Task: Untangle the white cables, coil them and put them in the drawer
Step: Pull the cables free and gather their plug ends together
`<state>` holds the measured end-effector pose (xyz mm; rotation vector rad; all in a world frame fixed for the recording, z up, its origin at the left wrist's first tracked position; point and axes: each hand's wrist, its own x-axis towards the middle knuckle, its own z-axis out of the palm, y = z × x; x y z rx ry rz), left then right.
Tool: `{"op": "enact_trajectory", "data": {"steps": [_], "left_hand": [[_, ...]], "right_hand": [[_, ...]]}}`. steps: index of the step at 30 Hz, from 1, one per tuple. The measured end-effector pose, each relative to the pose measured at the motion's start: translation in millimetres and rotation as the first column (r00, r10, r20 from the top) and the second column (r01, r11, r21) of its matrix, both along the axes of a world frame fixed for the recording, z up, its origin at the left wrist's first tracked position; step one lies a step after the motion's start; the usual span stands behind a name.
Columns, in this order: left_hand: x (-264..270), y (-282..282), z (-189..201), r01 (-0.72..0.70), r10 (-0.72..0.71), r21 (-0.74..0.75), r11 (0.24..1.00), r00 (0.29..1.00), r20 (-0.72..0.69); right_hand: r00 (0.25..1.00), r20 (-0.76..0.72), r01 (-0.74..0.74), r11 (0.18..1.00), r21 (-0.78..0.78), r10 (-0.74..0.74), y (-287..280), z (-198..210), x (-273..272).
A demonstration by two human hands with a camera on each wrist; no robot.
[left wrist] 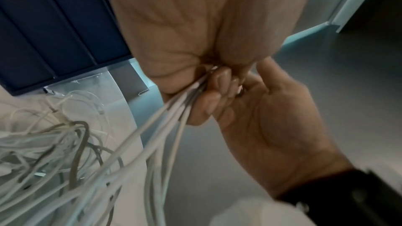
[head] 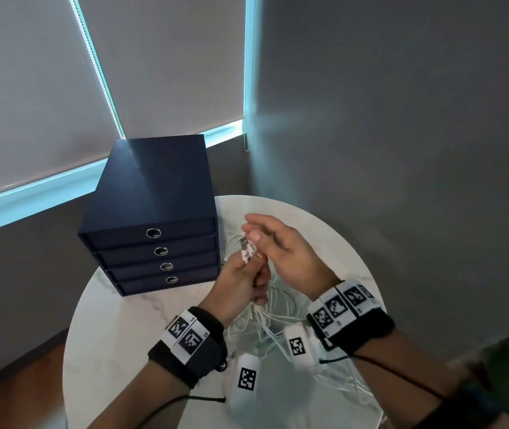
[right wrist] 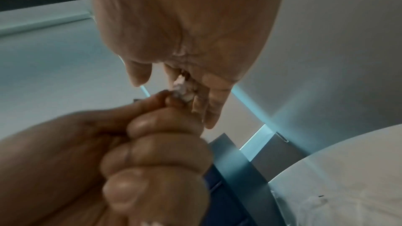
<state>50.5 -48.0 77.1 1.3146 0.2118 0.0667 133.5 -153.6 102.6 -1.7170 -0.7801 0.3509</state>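
Observation:
A tangle of white cables [head: 270, 317] lies on the round white table [head: 123, 335], with strands rising from it. My left hand [head: 251, 269] grips a bundle of these strands in a fist, and their white plug ends [head: 246, 250] stick out above it. In the left wrist view the curled fingers [left wrist: 217, 83] clamp the cables [left wrist: 165, 118]. My right hand [head: 254, 232] hovers just above with fingers extended, touching the plug ends [right wrist: 181, 92]; its thumb [right wrist: 138, 75] stands apart from them. All drawers of the dark blue drawer unit [head: 154, 212] are closed.
The drawer unit sits at the table's far left, close to my hands. Grey walls and window blinds [head: 30, 88] stand behind the table. Loose cable loops [head: 352, 385] trail toward the near right edge. Wooden floor [head: 14, 382] shows at the lower left.

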Motion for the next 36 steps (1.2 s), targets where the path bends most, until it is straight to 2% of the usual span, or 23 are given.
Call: {"op": "enact_trajectory", "data": {"steps": [3,7,9,11,13,15,19,25,27,29,31,33,34,36], "left_hand": [[-3,3,2,-0.018,0.018,-0.013,1.000,1.000,0.006],[-8,8,-1,-0.014,0.014,-0.050,0.999,1.000,0.004],[-10,7,-2,0.005,-0.005,-0.057,0.998,1.000,0.008],[-9,7,-2,0.031,-0.031,0.011,0.999,0.999,0.021],[-7,6,0,0.062,-0.064,0.095,0.994,0.998,0.021],[-6,5,1,0.079,-0.080,0.095,0.992,0.997,0.006],[-3,1,3,0.087,-0.087,0.059,0.994,0.996,-0.004],[0,1,7,0.089,-0.092,0.135,0.987,0.996,0.016],[1,2,4,0.069,-0.075,0.144,0.987,0.997,0.037],[1,2,4,0.011,-0.019,0.089,0.996,0.996,0.090],[2,3,11,-0.073,0.082,-0.085,0.994,0.990,0.111],[5,5,19,-0.110,0.143,-0.255,0.961,0.983,0.116],[7,7,20,-0.128,0.169,-0.289,0.949,0.978,0.123],[11,10,18,-0.154,0.201,-0.279,0.948,0.968,0.149]], "right_hand": [[0.999,0.022,-0.022,0.997,-0.077,0.024,10,6,-7],[0.989,0.133,-0.043,0.989,-0.141,0.062,9,5,-8],[0.989,0.132,-0.049,0.988,-0.147,0.069,7,6,-10],[0.987,0.138,-0.061,0.987,-0.149,0.082,6,7,-12],[0.960,0.251,-0.065,0.974,-0.219,0.121,5,4,-14],[0.942,0.304,-0.055,0.960,-0.274,0.140,6,3,-14],[0.972,0.233,0.010,0.977,-0.211,0.041,2,6,-13],[0.899,0.425,0.028,0.952,-0.304,0.109,-3,4,-14],[0.902,0.402,-0.020,0.945,-0.326,0.158,-7,6,-16],[0.943,0.309,-0.055,0.972,-0.228,0.125,-9,2,-20],[0.995,0.082,-0.048,0.993,-0.111,0.058,-10,-4,-24],[0.978,-0.183,-0.126,0.986,-0.111,0.104,-11,-16,-28],[0.960,-0.241,-0.179,0.974,-0.141,0.142,-12,-23,-27],[0.984,-0.122,-0.160,0.951,-0.264,0.132,-15,-32,-26]]}}
